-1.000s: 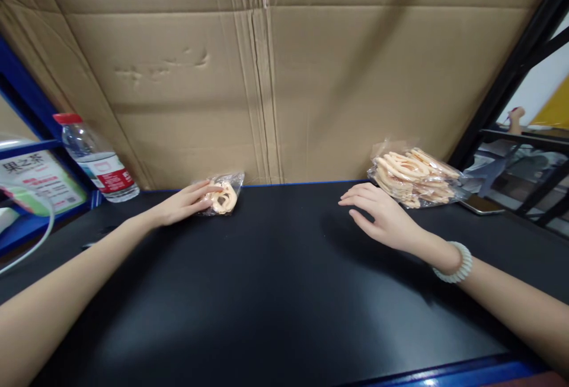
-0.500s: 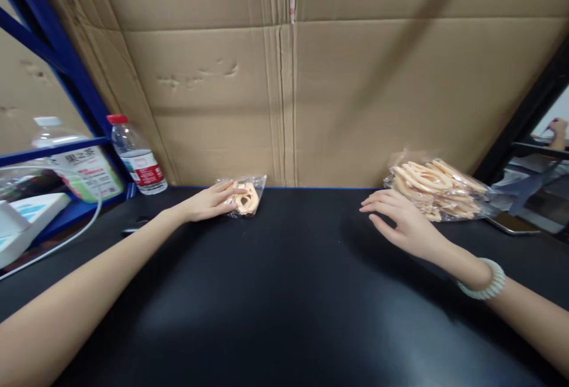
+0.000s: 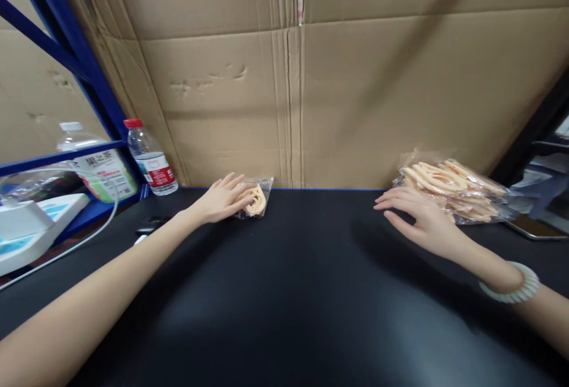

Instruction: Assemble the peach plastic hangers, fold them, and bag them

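At the back of the black table, my left hand (image 3: 223,198) is spread out over the left part of a small clear plastic bag (image 3: 256,200) that holds a looped, cream-orange item. Whether the fingers touch the bag or hover just above it, I cannot tell. To the right, my right hand (image 3: 420,218) hangs above the table with its fingers loosely stretched and nothing in it. Just behind it lies a pile of similar clear bags (image 3: 457,188) with the same pale looped pieces; the hand covers the pile's lower left corner.
A red-capped water bottle (image 3: 151,159) stands at the back left, by a blue shelf frame (image 3: 100,149). On the left are a white power strip (image 3: 48,221), its cable and a small black object (image 3: 153,224). Cardboard (image 3: 222,102) walls the back. A phone-like slab (image 3: 536,228) lies right.
The view has turned slightly left, so everything sits further right. My left hand's fingers have spread apart and lifted a little over the small bag. My right hand keeps much the same pose.
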Demonstrator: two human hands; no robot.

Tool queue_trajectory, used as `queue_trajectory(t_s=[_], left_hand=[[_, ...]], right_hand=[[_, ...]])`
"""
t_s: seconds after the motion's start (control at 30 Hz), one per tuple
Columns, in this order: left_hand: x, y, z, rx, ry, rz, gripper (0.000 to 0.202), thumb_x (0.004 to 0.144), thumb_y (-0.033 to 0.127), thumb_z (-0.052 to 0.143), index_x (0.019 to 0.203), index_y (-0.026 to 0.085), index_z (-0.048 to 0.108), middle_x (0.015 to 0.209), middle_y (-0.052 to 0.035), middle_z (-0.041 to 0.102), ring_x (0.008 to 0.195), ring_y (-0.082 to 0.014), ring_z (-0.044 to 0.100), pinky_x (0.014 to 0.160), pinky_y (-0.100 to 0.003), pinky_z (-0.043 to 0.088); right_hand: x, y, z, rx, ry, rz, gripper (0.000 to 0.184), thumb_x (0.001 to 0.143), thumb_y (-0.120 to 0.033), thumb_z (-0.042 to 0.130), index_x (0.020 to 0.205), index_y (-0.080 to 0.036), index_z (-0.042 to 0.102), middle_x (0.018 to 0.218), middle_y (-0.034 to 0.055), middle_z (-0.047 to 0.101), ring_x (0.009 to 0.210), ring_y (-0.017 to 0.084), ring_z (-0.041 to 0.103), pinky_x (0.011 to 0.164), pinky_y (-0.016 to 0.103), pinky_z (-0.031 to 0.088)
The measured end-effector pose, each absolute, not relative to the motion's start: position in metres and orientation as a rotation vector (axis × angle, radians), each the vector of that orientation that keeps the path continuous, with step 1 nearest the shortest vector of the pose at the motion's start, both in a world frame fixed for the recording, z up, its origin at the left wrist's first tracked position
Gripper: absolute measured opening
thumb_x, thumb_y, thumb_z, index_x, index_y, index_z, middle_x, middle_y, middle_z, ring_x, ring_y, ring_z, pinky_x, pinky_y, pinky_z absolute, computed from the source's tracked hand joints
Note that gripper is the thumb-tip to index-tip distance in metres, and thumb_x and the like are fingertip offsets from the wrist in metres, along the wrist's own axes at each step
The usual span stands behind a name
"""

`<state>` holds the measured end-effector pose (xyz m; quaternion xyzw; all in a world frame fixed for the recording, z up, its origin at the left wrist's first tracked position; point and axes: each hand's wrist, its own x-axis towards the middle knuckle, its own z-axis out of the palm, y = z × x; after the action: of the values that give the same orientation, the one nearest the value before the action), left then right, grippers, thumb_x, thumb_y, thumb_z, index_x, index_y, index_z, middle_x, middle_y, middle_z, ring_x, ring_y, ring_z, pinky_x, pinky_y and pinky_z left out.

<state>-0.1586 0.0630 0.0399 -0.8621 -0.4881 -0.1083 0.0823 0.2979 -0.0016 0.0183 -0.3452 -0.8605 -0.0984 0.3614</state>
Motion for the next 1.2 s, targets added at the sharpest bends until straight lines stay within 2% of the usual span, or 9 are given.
queue_trajectory(t_s=[0.13,0.27,0.47,0.6,0.73,0.8,0.93,1.1,1.2], left_hand=[[-0.108,0.038,0.037,-2.609,-1.232,-0.418,0.050,0.096,0.048,0.039,0.137,0.020,0.048,0.149,-0.0123,0.044,0.143,-0.0352,0.025,0.114,-0.056,0.021],[-0.054,0.005,0.025,-2.836,-0.857,-0.341,0.035,0.096,0.041,0.045,0.124,0.025,0.059,0.136,-0.0058,0.059,0.135,-0.0244,0.042,0.115,-0.042,0.030],[-0.037,-0.012,0.014,-3.051,-0.746,-0.484,0.027,0.097,0.030,0.046,0.118,0.022,0.061,0.126,-0.0091,0.064,0.124,-0.0249,0.053,0.107,-0.042,0.043],[-0.040,-0.006,0.009,-3.063,-0.779,-0.565,0.025,0.095,0.029,0.048,0.115,0.026,0.063,0.124,-0.0073,0.066,0.121,-0.0252,0.056,0.103,-0.042,0.047],[-0.041,-0.002,0.003,-3.064,-0.743,-0.601,0.025,0.094,0.030,0.049,0.115,0.029,0.063,0.125,-0.0057,0.065,0.121,-0.0257,0.056,0.104,-0.041,0.047],[-0.043,-0.001,0.002,-3.067,-0.740,-0.602,0.025,0.094,0.029,0.049,0.115,0.028,0.062,0.124,-0.0056,0.065,0.120,-0.0255,0.055,0.103,-0.041,0.046],[-0.035,-0.002,0.004,-3.103,-0.816,-0.672,0.025,0.093,0.030,0.051,0.116,0.027,0.061,0.115,-0.0062,0.067,0.110,-0.0248,0.060,0.096,-0.039,0.050],[0.033,-0.004,0.014,-3.467,-1.321,-1.233,0.019,0.083,0.023,0.066,0.101,0.026,0.070,0.098,-0.0030,0.070,0.096,-0.0227,0.063,0.094,-0.039,0.048],[0.106,0.011,0.023,-3.515,-1.560,-1.334,0.014,0.085,0.018,0.066,0.099,0.021,0.068,0.095,-0.0043,0.070,0.092,-0.0201,0.064,0.086,-0.036,0.052]], right_hand=[[0.307,0.003,0.026,-0.940,-2.155,-0.260,0.017,0.090,-0.026,0.051,0.095,-0.024,0.067,0.097,0.0064,0.071,0.097,0.027,0.065,0.090,0.050,0.051],[0.329,0.011,0.037,-1.028,-2.112,-0.273,0.019,0.090,-0.028,0.049,0.094,-0.023,0.067,0.096,0.0065,0.072,0.094,0.025,0.066,0.087,0.046,0.052],[0.393,0.021,0.056,-1.357,-1.997,-0.403,0.027,0.087,-0.036,0.050,0.095,-0.021,0.071,0.096,0.0079,0.073,0.091,0.028,0.067,0.082,0.044,0.052],[0.440,0.022,0.057,-1.491,-1.811,-0.534,0.037,0.083,-0.041,0.054,0.107,-0.018,0.069,0.105,0.0120,0.071,0.102,0.032,0.063,0.091,0.050,0.047],[0.469,0.029,0.046,-1.606,-1.577,-0.338,0.060,0.077,-0.050,0.063,0.125,-0.016,0.060,0.129,0.0152,0.060,0.123,0.035,0.051,0.105,0.051,0.037],[0.478,0.035,0.038,-1.662,-1.404,-0.196,0.054,0.083,-0.047,0.058,0.127,-0.015,0.059,0.133,0.0149,0.058,0.125,0.033,0.050,0.107,0.048,0.036],[0.493,0.046,0.029,-1.774,-1.168,-0.081,0.037,0.094,-0.040,0.050,0.118,-0.013,0.061,0.118,0.0142,0.064,0.109,0.029,0.060,0.096,0.047,0.046],[0.501,0.049,0.025,-1.843,-1.015,0.117,0.033,0.093,-0.036,0.059,0.119,-0.015,0.058,0.120,0.0068,0.060,0.103,0.024,0.062,0.085,0.042,0.054],[0.497,0.048,0.022,-1.835,-0.963,0.234,0.035,0.093,-0.036,0.059,0.119,-0.014,0.059,0.120,0.0068,0.060,0.103,0.026,0.062,0.086,0.043,0.054]])
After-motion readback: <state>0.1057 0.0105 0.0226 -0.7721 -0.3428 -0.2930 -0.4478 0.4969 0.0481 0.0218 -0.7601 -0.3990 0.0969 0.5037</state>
